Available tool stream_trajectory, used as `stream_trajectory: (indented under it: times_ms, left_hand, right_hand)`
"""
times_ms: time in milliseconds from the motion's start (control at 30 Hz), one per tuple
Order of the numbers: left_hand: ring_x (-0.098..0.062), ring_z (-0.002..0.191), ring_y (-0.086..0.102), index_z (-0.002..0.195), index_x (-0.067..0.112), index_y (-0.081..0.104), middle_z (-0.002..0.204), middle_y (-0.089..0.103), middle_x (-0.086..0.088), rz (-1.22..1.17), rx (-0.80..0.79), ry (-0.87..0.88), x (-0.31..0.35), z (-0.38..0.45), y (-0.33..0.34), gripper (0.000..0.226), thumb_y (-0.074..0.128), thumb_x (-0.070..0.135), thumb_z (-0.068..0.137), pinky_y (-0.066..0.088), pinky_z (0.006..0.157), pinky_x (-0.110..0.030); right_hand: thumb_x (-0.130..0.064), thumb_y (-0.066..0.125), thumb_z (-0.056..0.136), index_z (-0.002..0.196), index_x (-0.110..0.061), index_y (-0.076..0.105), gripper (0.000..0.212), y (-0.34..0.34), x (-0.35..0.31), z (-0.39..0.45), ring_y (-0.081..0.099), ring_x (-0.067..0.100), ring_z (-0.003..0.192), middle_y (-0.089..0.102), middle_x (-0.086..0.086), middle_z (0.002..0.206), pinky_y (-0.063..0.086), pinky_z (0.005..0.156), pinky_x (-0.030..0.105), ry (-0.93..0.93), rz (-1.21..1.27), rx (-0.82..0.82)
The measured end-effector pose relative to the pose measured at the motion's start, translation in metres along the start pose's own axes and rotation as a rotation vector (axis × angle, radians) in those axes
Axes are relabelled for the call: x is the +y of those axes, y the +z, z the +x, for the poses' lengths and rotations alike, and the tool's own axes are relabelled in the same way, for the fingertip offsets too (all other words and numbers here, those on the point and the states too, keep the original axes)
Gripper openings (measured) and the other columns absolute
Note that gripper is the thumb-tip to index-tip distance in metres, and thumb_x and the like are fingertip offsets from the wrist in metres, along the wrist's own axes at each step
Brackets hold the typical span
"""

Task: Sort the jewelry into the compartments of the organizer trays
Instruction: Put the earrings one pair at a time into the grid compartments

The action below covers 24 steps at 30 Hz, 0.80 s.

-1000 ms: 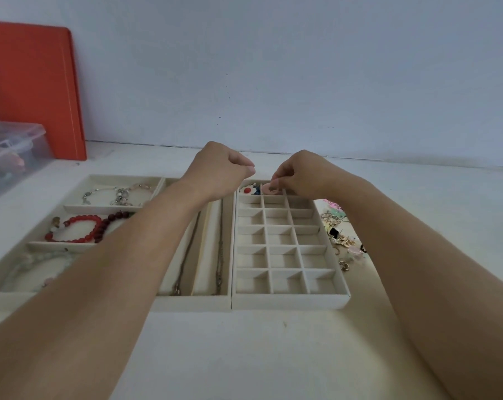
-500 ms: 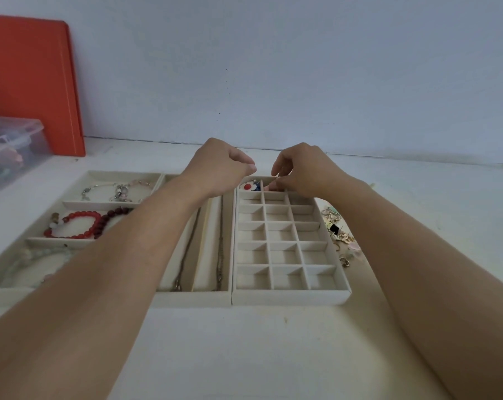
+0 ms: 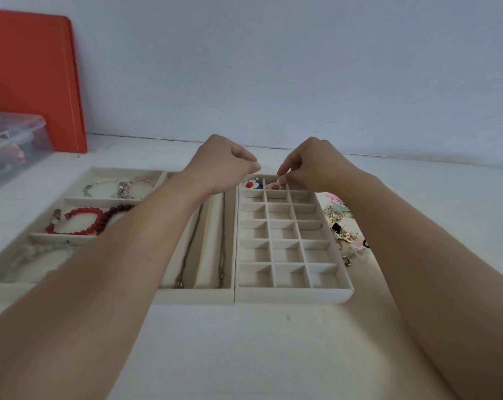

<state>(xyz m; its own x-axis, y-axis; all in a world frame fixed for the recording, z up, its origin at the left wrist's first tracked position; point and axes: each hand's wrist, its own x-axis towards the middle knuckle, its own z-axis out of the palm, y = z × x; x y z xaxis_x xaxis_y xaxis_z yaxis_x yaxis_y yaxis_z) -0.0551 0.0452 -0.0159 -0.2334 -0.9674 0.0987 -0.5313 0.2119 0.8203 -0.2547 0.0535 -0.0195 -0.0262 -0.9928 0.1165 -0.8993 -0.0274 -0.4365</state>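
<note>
- Jewelry sits partly sorted in two cream organizer trays on a white table (image 3: 244,356), with more loose to the right.
- Far left, a clear plastic box (image 3: 12,145) stands in front of an orange board (image 3: 33,79) that leans on the wall.
- The wide tray (image 3: 186,295) on the left has three stacked compartments on its left side: a silver bracelet (image 3: 119,187) in the far one, a red bead bracelet (image 3: 80,222) in the middle one, and a pale bead bracelet (image 3: 33,255) in the near one, partly hidden by the forearm.
- Its right side has long lanes; a dark chain (image 3: 186,255) lies in one and a second chain (image 3: 222,249) in the next.
- The left hand (image 3: 224,166) hovers over the far end of those lanes, fingers curled in with thumb and fingertips together; I cannot tell whether it has anything in them.
- The grid tray (image 3: 296,294) touches the wide tray's right edge. Its far-left cell holds a red and white flower piece (image 3: 249,184) with something blue beside it.
- A pink piece (image 3: 275,186) lies in the far-middle cell.
- The right hand (image 3: 316,166) is just above that cell, thumb and forefinger pinched on a tiny item (image 3: 282,176) too small to make out.
- Right of the grid tray, a loose pile of earrings and rings (image 3: 344,229) lies on the table, beside the right forearm.
</note>
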Motion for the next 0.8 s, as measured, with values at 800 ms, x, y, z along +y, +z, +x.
stream_trajectory:
  times_ms: [800]
  left_hand:
    - [-0.008,0.099,0.066,0.096,0.02,0.078,0.099,0.073,0.007,0.012,-0.018,0.05,0.001,-0.005,0.01,0.01,0.07,0.022,0.089,0.046,0.082,-0.022]
  right_hand:
    - [-0.025,0.07,0.092,0.094,-0.026,0.08,0.01,-0.037,-0.005,-0.029,0.057,0.005,0.064,0.068,-0.008,0.084,0.043,0.058,0.017,-0.059,0.016,0.12]
